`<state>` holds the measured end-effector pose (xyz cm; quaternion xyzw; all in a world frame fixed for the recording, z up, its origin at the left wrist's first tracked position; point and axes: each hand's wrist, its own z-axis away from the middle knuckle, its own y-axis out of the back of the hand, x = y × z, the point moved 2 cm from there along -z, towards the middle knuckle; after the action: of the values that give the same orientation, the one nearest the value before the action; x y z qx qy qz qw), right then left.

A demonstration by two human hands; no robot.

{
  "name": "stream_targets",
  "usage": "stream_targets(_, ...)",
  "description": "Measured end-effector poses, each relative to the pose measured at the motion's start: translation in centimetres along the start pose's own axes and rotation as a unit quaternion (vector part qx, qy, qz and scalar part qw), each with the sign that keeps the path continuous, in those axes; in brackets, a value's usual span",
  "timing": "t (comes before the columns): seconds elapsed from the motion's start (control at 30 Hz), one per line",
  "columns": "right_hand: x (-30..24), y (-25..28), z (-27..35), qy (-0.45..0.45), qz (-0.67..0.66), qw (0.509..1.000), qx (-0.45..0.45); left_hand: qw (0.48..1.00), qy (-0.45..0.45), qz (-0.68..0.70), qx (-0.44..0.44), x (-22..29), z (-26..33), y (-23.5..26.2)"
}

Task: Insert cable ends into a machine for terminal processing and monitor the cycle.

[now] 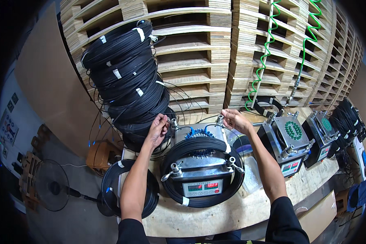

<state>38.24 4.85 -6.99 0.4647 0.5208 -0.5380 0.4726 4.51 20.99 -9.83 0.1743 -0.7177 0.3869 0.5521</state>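
Note:
In front of me stands a metal benchtop machine (197,172) with a red and green digital display; it resembles a fibre connector polisher. A coil of black cable (191,201) is looped around it, crossing over its top plate. Blue connectors (199,133) ring the middle of that plate, partly behind the coil. At the far left corner post, my left hand (158,129) is closed on the clamp handle, mostly covered by the fingers. My right hand (236,120) pinches the clamp handle at the far right post (220,118). The two near clamps (175,167) show their handles uncovered.
A tall stack of black cable coils (128,81) rises behind on the left. Another coil (150,195) lies by my left forearm. Two similar machines (290,134) stand to the right. A clear plastic tray (252,175) is beside my right forearm. Wooden pallets (187,61) and green air hoses (262,61) are behind.

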Motion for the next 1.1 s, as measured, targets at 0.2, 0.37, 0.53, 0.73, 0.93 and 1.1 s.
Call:
stream_targets(0.2,0.5,-0.5,-0.4,0.044,-0.002,0.999,0.01,0.998,-0.028,0.047,0.015,-0.2,0.3,0.1)
stream_targets(0.37,0.1,-0.4,0.6,0.032,0.015,0.998,0.044,0.991,0.053,-0.032,0.122,0.7,1.4,-1.8)
stream_targets(0.53,-3.0,-4.1,5.5,-0.006,-0.054,0.987,0.152,0.971,0.16,0.0,0.176,3.2,5.8,-3.6)
stream_targets(0.73,-4.3,-8.1,11.4,0.01,0.047,0.986,0.161,0.96,0.159,-0.171,0.156,6.3,9.4,-7.7)
stream_targets(0.93,-1.1,-9.9,9.1,0.108,0.242,0.914,0.306,0.939,0.17,-0.254,0.158,5.3,9.0,-11.3)
stream_targets(1.1,-1.4,-11.3,9.1,0.083,0.261,0.899,0.341,0.938,0.066,-0.29,0.176,4.3,9.2,-11.4)
